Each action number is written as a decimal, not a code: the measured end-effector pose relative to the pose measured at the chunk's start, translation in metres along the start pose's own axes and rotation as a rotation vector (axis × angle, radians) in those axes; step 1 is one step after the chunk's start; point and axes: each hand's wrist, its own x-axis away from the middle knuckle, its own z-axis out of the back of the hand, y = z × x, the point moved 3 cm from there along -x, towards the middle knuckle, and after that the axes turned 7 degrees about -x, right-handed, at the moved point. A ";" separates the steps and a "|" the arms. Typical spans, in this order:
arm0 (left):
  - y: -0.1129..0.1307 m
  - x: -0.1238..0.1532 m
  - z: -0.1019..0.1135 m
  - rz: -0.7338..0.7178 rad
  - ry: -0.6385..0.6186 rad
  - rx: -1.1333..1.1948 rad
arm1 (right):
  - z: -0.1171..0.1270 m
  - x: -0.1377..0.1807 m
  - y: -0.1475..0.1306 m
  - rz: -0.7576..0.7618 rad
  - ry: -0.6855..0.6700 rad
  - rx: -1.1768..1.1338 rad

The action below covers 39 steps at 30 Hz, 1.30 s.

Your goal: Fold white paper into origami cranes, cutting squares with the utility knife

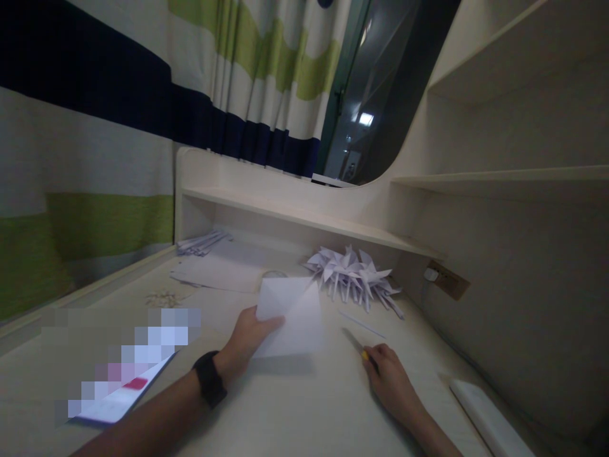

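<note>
My left hand (pixel 250 336), with a black watch on its wrist, grips a square sheet of white paper (pixel 292 317) by its left edge, thumb on top. The sheet is held above the desk and casts a shadow on it. To the right, my right hand (pixel 387 377) is closed around a knife (pixel 364 355) with a yellow and dark handle. Its thin blade points away to the upper left, apart from the paper. Just beyond the blade lies a narrow white paper strip (pixel 362 324).
Folded paper pinwheels (pixel 352 276) are heaped at the back. Paper sheets (pixel 219 263) and rolled paper sticks (pixel 202 242) lie back left, near a small pile of pale bits (pixel 162 298). A lit tablet or phone (pixel 114 400) lies left; a white slab-like object (pixel 485 412) lies right.
</note>
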 end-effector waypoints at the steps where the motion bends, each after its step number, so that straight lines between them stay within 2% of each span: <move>1: 0.001 0.001 -0.001 -0.004 -0.006 0.005 | 0.001 0.000 -0.002 -0.001 0.011 -0.009; 3: 0.002 0.003 -0.003 -0.010 -0.026 0.009 | 0.004 -0.003 -0.010 0.010 0.047 -0.089; 5: 0.003 0.006 -0.005 -0.006 -0.040 0.001 | 0.002 -0.010 -0.027 0.010 0.067 -0.314; 7: 0.003 0.007 -0.007 -0.007 -0.039 -0.011 | -0.009 -0.019 -0.049 -0.077 0.016 -0.702; 9: 0.001 0.007 -0.008 -0.017 -0.024 -0.025 | -0.027 -0.029 -0.075 -0.191 -0.130 -1.065; 11: -0.002 0.006 -0.009 -0.028 -0.009 -0.047 | -0.043 -0.038 -0.099 -0.273 -0.200 -1.272; 13: -0.006 0.003 -0.009 -0.041 -0.005 -0.080 | -0.053 -0.045 -0.114 -0.279 -0.182 -1.364; 15: -0.006 -0.002 -0.008 -0.075 -0.056 -0.106 | -0.059 -0.050 -0.118 -0.270 -0.155 -1.376; 18: 0.006 -0.014 0.001 -0.163 -0.208 -0.109 | -0.064 -0.052 -0.108 -0.286 -0.135 -1.367; 19: 0.013 -0.020 0.010 -0.188 -0.230 -0.128 | -0.065 -0.053 -0.103 -0.293 -0.129 -1.359; 21: 0.028 -0.035 0.035 -0.255 -0.197 -0.203 | -0.067 -0.054 -0.093 -0.301 -0.115 -1.328; 23: 0.041 -0.051 0.069 -0.348 -0.108 -0.427 | -0.068 -0.054 -0.086 -0.310 -0.095 -1.293; 25: 0.046 -0.065 0.106 -0.409 0.007 -0.875 | -0.068 -0.053 -0.084 -0.324 -0.076 -1.261; 26: 0.045 -0.071 0.122 -0.419 0.005 -1.161 | -0.068 -0.052 -0.084 -0.333 -0.066 -1.242; 28: 0.040 -0.078 0.151 -0.377 0.009 -1.331 | -0.068 -0.051 -0.085 -0.338 -0.045 -1.205; 30: 0.031 -0.079 0.171 -0.335 -0.004 -1.442 | -0.068 -0.049 -0.087 -0.340 -0.032 -1.176; 33: 0.016 -0.078 0.181 -0.308 -0.052 -1.555 | -0.068 -0.049 -0.089 -0.341 -0.036 -1.122; 36: 0.004 -0.077 0.179 -0.305 -0.106 -1.647 | -0.066 -0.049 -0.089 -0.339 -0.056 -1.025; 39: -0.005 -0.080 0.175 -0.320 -0.142 -1.711 | -0.060 -0.048 -0.092 -0.268 -0.041 -0.866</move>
